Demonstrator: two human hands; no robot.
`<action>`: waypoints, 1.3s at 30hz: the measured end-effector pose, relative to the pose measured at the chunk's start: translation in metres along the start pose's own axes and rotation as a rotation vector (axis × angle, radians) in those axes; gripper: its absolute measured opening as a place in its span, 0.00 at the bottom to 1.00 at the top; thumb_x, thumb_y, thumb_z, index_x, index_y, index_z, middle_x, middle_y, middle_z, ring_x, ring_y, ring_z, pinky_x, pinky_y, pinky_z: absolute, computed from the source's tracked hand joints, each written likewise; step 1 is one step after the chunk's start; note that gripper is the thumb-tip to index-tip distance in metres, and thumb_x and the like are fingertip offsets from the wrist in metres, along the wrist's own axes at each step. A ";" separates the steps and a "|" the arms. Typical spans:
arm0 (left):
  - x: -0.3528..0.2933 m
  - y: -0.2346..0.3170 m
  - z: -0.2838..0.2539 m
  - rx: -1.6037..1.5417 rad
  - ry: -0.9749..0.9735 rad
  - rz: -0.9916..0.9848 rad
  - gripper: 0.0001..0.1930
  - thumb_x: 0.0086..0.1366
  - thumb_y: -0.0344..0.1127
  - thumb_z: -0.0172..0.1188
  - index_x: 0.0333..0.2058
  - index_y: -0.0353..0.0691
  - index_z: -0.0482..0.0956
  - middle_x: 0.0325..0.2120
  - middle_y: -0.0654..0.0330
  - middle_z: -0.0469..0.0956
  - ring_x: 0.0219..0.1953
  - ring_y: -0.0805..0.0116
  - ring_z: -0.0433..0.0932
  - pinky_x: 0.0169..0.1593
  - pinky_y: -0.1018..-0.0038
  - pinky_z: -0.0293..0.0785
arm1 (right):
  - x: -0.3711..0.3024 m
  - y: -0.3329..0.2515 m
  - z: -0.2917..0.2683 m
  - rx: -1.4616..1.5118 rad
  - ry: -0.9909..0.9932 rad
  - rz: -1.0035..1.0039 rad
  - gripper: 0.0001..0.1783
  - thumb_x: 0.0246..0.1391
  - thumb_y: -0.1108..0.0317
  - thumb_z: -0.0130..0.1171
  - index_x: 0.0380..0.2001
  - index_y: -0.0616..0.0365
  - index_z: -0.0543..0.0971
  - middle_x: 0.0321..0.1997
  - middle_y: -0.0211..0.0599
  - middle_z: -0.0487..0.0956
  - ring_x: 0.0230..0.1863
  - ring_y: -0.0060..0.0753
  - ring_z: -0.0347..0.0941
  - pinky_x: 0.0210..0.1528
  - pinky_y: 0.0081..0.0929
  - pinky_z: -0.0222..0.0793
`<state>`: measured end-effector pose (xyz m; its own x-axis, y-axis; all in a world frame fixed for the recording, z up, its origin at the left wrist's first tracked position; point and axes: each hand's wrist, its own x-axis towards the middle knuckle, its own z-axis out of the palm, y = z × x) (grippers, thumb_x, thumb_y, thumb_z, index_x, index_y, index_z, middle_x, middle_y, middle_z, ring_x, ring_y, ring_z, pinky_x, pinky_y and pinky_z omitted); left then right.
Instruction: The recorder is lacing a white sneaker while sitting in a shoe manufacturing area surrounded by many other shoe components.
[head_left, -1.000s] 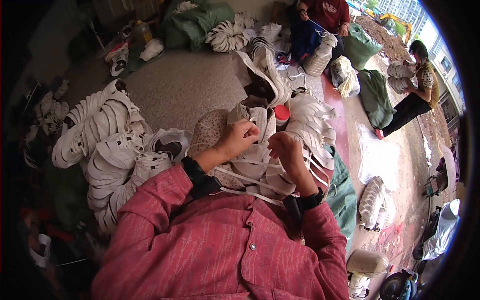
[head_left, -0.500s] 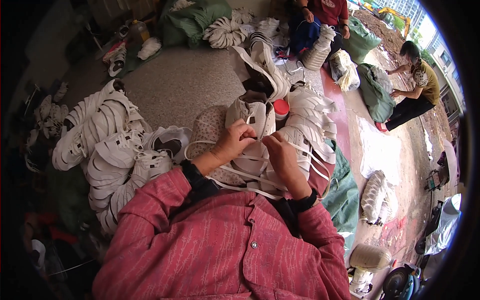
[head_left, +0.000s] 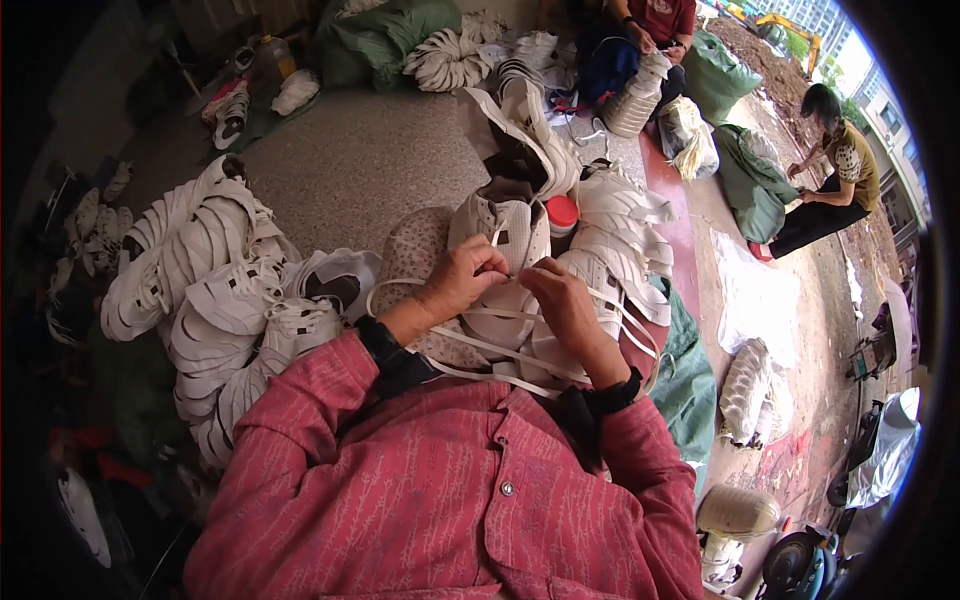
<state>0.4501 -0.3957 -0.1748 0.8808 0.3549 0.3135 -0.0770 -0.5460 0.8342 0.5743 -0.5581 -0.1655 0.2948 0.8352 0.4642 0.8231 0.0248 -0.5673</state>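
Observation:
A white shoe upper (head_left: 488, 218) with a dark lining lies in front of my torso, across my lap. Both hands meet over its lacing area. My left hand (head_left: 455, 283) is closed in a pinch, fingertips at the eyelets. Close beside it, my right hand (head_left: 566, 305) also pinches, thumb and fingers pressed together. A long cream shoelace (head_left: 505, 353) loops below and around both hands; its ends seem to run into the pinched fingers, which hide the exact grip. Just beyond my right hand stands a small jar with a red lid (head_left: 562, 211).
Stacked white uppers lie to the left (head_left: 205, 235) and right (head_left: 625, 230) of my lap. More uppers (head_left: 447, 62) lie by a green sack (head_left: 395, 42) at the back. One person (head_left: 655, 25) sits behind a stack; another (head_left: 845, 165) bends at a green sack (head_left: 745, 185).
My right hand has shifted slightly toward the left one; both keep their pinch. At the back, the seated person's hands have come together above the stack. The other person's hands have moved lower.

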 end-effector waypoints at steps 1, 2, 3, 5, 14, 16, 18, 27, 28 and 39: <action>0.000 -0.001 0.000 -0.001 0.000 -0.001 0.05 0.52 0.25 0.66 0.28 0.36 0.78 0.26 0.62 0.70 0.28 0.72 0.73 0.35 0.75 0.71 | 0.000 0.000 0.000 0.012 -0.003 -0.016 0.07 0.49 0.77 0.56 0.33 0.57 0.79 0.32 0.42 0.76 0.33 0.50 0.75 0.34 0.39 0.71; -0.001 -0.001 0.000 0.007 0.001 0.000 0.05 0.52 0.25 0.66 0.29 0.36 0.79 0.26 0.62 0.70 0.28 0.71 0.73 0.35 0.75 0.71 | -0.001 0.001 0.000 0.013 -0.004 -0.015 0.07 0.49 0.77 0.56 0.33 0.57 0.79 0.32 0.42 0.76 0.33 0.50 0.75 0.34 0.39 0.71; 0.000 -0.001 0.000 0.015 0.004 0.002 0.06 0.52 0.25 0.66 0.29 0.36 0.79 0.25 0.61 0.70 0.28 0.71 0.73 0.35 0.75 0.71 | 0.000 0.002 0.001 -0.022 -0.025 -0.025 0.08 0.49 0.76 0.55 0.33 0.57 0.78 0.32 0.42 0.75 0.33 0.49 0.75 0.35 0.39 0.71; 0.001 -0.003 0.001 0.003 0.004 0.006 0.06 0.52 0.25 0.66 0.29 0.36 0.79 0.25 0.61 0.70 0.28 0.70 0.73 0.35 0.75 0.71 | 0.000 0.002 0.001 -0.056 -0.047 -0.036 0.08 0.48 0.76 0.55 0.34 0.57 0.77 0.33 0.41 0.74 0.34 0.49 0.74 0.36 0.38 0.71; 0.001 -0.003 -0.003 0.049 0.024 0.065 0.06 0.52 0.26 0.66 0.29 0.36 0.79 0.27 0.59 0.73 0.31 0.65 0.77 0.37 0.72 0.72 | 0.007 -0.019 0.002 -0.574 -0.190 -0.197 0.10 0.47 0.71 0.51 0.34 0.60 0.73 0.36 0.40 0.69 0.40 0.39 0.69 0.45 0.34 0.65; 0.000 -0.003 -0.002 0.054 0.020 0.062 0.06 0.52 0.26 0.66 0.30 0.36 0.79 0.27 0.59 0.73 0.31 0.65 0.77 0.37 0.72 0.72 | 0.008 -0.018 0.001 -0.599 -0.152 -0.258 0.08 0.48 0.74 0.52 0.33 0.61 0.75 0.35 0.40 0.72 0.39 0.40 0.71 0.42 0.34 0.67; 0.000 -0.003 -0.002 0.028 0.030 0.078 0.06 0.53 0.25 0.66 0.30 0.36 0.80 0.25 0.61 0.72 0.29 0.69 0.75 0.35 0.75 0.71 | 0.015 -0.009 0.000 -0.303 -0.138 -0.157 0.06 0.49 0.75 0.52 0.32 0.61 0.76 0.34 0.42 0.73 0.39 0.41 0.72 0.40 0.35 0.68; -0.001 -0.006 0.002 0.087 0.045 0.078 0.08 0.53 0.26 0.66 0.33 0.37 0.78 0.26 0.61 0.70 0.27 0.71 0.74 0.34 0.75 0.72 | 0.005 -0.002 0.019 0.013 0.093 0.139 0.04 0.55 0.77 0.51 0.31 0.62 0.76 0.32 0.46 0.75 0.33 0.52 0.74 0.35 0.37 0.70; -0.001 -0.007 0.002 0.085 0.046 0.079 0.08 0.53 0.26 0.66 0.33 0.37 0.78 0.26 0.61 0.70 0.27 0.71 0.74 0.34 0.75 0.72 | 0.004 -0.001 0.020 0.011 0.092 0.138 0.04 0.55 0.77 0.51 0.31 0.62 0.76 0.32 0.46 0.75 0.33 0.52 0.74 0.35 0.37 0.70; -0.007 -0.003 -0.004 0.166 0.038 0.135 0.10 0.54 0.26 0.66 0.35 0.37 0.77 0.29 0.59 0.71 0.30 0.66 0.77 0.35 0.72 0.74 | 0.010 0.000 0.010 -0.031 0.041 0.120 0.04 0.55 0.71 0.54 0.33 0.59 0.75 0.35 0.44 0.75 0.34 0.52 0.74 0.33 0.40 0.69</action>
<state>0.4421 -0.3936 -0.1780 0.8493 0.2965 0.4368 -0.1124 -0.7069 0.6983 0.5723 -0.5441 -0.1671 0.4117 0.8077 0.4221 0.7947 -0.0916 -0.6000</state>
